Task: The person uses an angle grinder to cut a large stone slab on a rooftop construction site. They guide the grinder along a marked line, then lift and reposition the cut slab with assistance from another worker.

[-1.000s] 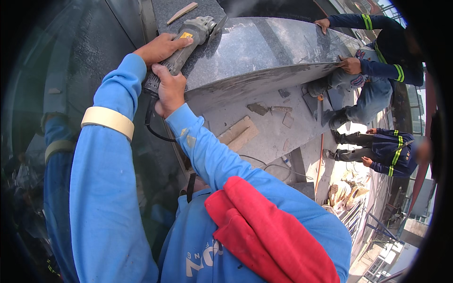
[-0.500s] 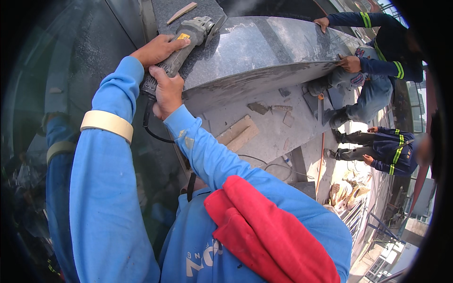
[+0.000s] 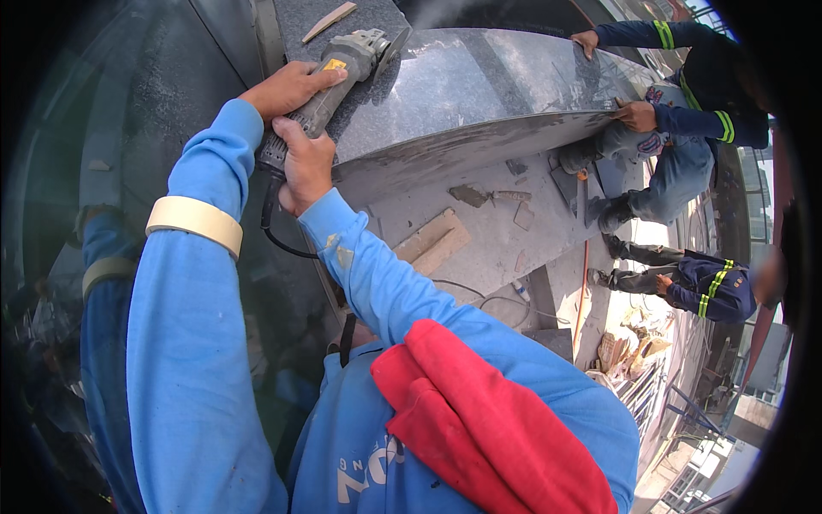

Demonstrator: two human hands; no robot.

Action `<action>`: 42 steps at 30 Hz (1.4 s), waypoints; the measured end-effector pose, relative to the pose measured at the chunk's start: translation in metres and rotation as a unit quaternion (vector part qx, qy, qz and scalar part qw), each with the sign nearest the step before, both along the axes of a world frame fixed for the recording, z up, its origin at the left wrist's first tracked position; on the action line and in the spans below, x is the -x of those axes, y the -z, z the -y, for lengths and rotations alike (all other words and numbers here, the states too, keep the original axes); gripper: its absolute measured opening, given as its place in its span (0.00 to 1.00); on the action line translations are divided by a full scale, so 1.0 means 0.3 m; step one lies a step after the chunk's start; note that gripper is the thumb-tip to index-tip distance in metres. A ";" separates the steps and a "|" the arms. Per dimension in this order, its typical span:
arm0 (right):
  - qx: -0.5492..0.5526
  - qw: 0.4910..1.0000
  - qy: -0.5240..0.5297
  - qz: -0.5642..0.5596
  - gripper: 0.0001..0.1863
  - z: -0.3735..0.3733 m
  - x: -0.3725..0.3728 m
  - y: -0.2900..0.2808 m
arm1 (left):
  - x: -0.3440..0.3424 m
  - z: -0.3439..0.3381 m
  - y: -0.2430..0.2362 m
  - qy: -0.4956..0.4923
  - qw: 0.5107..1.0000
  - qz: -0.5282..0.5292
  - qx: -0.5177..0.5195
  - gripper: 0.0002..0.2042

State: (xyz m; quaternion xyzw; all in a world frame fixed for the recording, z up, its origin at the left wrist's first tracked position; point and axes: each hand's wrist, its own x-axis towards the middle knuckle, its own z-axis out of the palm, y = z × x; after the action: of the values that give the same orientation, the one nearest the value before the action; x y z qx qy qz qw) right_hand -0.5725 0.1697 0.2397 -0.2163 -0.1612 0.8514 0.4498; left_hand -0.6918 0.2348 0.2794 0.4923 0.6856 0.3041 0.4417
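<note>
My left hand (image 3: 295, 86) grips a grey angle grinder (image 3: 342, 73) over the upper part of its body, near a yellow label. My right hand (image 3: 304, 163) is closed round its rear end, where a black cord (image 3: 274, 231) hangs down. The grinder's disc (image 3: 391, 60) is at the upper edge of a dark grey stone slab (image 3: 497, 81), with faint dust beyond it. A wooden sliver (image 3: 328, 23) lies beside the grinder. A co-worker's hands (image 3: 634, 115) hold the slab's right end. A cream tape roll (image 3: 194, 224) circles my left forearm.
A reflective glass panel (image 3: 60, 325) stands along my left. Below the slab, wooden boards (image 3: 432, 240), offcuts and cables lie on the dusty floor (image 3: 402, 197). A second person (image 3: 706, 287) in a striped dark jacket stands at the right, near piled debris (image 3: 629, 343).
The second person at the right has shifted slightly, with the hand and jacket in a different pose. My hands and the grinder look nearly the same, with only very slight movement.
</note>
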 end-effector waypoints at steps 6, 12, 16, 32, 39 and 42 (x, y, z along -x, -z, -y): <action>0.004 1.000 -0.004 -0.001 0.16 -0.002 -0.001 -0.002 | -0.006 -0.002 0.008 -0.011 1.000 -0.003 -0.015 0.33; -0.001 1.000 0.000 0.010 0.17 0.015 -0.007 -0.016 | -0.018 0.022 -0.021 -0.009 1.000 0.006 -0.017 0.32; -0.005 1.000 0.010 0.008 0.15 0.032 -0.005 -0.021 | -0.030 0.043 -0.034 -0.016 0.999 0.028 -0.019 0.30; -0.007 1.000 0.010 0.006 0.13 0.037 0.001 -0.004 | -0.013 0.042 -0.005 -0.013 0.999 0.020 -0.023 0.31; -0.010 1.000 0.005 0.014 0.14 0.029 -0.002 0.003 | -0.013 0.035 0.002 -0.008 1.000 0.001 -0.019 0.31; -0.010 1.000 0.006 0.014 0.15 0.029 -0.004 0.000 | -0.014 0.036 -0.005 -0.004 1.000 -0.003 -0.021 0.31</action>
State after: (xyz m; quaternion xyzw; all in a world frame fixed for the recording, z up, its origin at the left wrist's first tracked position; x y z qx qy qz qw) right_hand -0.5714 0.1610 0.2397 -0.2250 -0.1743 0.8439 0.4547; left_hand -0.6875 0.2239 0.2808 0.4996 0.6821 0.3191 0.4283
